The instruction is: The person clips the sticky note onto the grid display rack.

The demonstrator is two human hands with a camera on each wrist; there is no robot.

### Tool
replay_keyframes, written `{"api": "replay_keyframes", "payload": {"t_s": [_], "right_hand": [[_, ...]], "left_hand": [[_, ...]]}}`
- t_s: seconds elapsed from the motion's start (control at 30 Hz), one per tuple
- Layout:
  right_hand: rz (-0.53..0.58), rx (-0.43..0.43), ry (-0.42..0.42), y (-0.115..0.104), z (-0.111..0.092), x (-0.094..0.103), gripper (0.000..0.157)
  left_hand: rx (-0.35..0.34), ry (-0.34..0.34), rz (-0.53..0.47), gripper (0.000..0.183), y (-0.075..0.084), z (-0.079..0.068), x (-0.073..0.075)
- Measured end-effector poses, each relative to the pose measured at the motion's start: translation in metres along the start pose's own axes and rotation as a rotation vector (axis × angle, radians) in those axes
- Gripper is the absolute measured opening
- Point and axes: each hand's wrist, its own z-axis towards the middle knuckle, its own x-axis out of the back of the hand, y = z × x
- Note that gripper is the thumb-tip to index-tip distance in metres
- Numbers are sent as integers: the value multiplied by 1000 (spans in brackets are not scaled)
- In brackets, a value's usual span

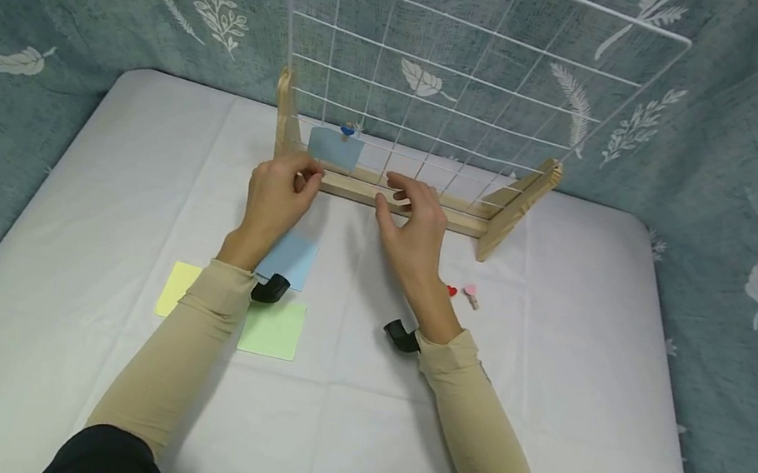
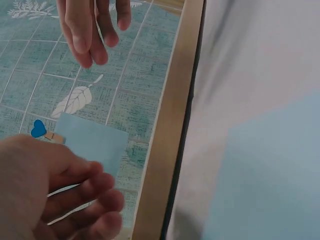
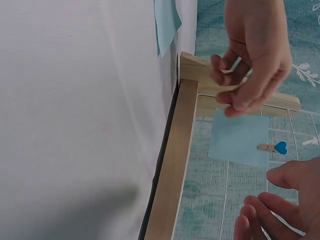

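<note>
A wire grid rack (image 1: 519,210) with wooden feet stands at the back of the table. On its grid hangs a light blue paper note (image 1: 335,149), with a small wooden clothespin (image 3: 268,147) topped by a blue heart at its upper edge. My left hand (image 1: 277,197) is at the note's lower left corner, fingers loosely bent; in the right wrist view its fingertips overlap the note's edge, and whether they touch it is unclear. To the right of the note, my right hand (image 1: 418,231) hovers before the wooden base bar (image 3: 172,160), fingers spread, holding nothing.
Blue notes (image 1: 289,259), a green note (image 1: 271,329) and a yellow note (image 1: 178,288) lie on the white tablecloth near my left forearm. Beside my right wrist lie a pink-heart clothespin (image 1: 471,292) and a partly hidden red heart (image 1: 451,291). A patterned curtain hangs behind.
</note>
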Motion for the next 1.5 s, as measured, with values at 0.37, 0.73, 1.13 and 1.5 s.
{"api": "replay_keyframes", "payload": {"t_s": [0.37,0.73,1.13,1.5], "right_hand": [[31,-41,4,10,-12,17,23],[41,-112,-20,28,-25,36,23],[-9,-157,-25,56,-46,69,21],[-16,-256,-16,81,-57,99,20]], "left_hand": [[128,-185,54,13,-12,-14,2],[145,-303,40,14,-16,-22,5],[183,-285,-1,10,-24,-35,12],[205,-258,-41,11,-27,-44,11]]}}
